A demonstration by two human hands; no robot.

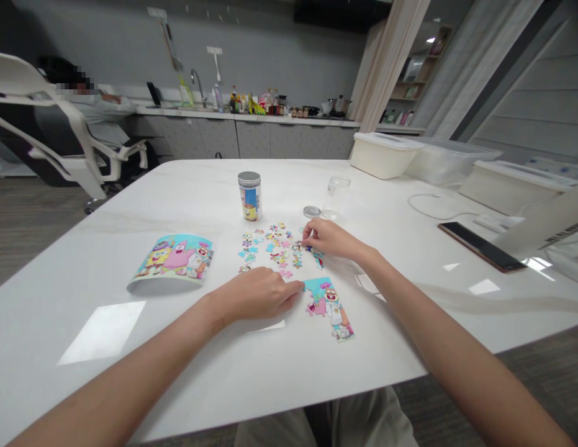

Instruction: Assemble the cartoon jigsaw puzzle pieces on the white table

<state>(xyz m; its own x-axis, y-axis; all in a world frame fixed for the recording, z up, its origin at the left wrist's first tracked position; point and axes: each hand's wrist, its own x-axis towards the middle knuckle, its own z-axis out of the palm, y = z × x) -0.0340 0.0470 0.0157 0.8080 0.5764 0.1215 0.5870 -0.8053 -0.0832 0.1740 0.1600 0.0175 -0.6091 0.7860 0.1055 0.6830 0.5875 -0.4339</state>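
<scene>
My left hand (257, 293) is mostly curled, its index finger reaching to the upper left corner of a partly joined jigsaw puzzle (334, 305). Whether those fingers hold anything is hidden. My right hand (333, 237) pinches at the right side of a spread of loose puzzle pieces (274, 245). A small puzzle piece seems to be between its thumb and index finger. The joined part shows pink and white-coated cartoon figures on blue. To the left lies a curled picture sheet (177, 257) with similar cartoon figures.
A lidded jar (250, 197) with a cartoon label stands behind the pieces. Near it are a silver lid (311, 212) and a clear jar (336, 195). A phone (482, 246) and storage boxes (384, 155) are at right. A person sits near the chair (79, 124) at far left.
</scene>
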